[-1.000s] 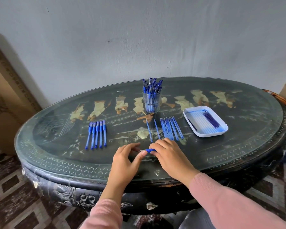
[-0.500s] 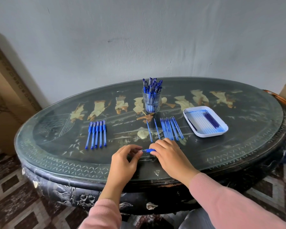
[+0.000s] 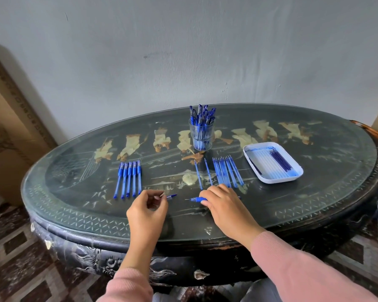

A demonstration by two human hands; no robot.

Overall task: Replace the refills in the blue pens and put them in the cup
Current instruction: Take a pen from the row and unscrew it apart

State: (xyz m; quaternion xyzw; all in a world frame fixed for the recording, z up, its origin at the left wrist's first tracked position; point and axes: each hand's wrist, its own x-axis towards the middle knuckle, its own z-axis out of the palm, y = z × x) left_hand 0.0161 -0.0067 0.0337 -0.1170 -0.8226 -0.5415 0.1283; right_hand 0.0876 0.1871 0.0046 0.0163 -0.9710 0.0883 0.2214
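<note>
- The pen (image 3: 194, 199) lies near the table's (image 3: 292, 203) near edge, tip pointing left, pinched by the right hand (image 3: 224, 207).
- Just left, the left hand (image 3: 147, 211) pinches a small tip piece (image 3: 169, 196).
- The cup (image 3: 201, 137) stands far; 5 pens (image 3: 129, 177) lie left, and refills (image 3: 227, 173) and a tray (image 3: 279, 180) lie right.

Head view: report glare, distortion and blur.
Head view: light soft and even; pale sheen across the table glass at the far side; wide-angle lens bows its rim; cup sharp; pen tip pinched by the left hand slightly blurred.
</note>
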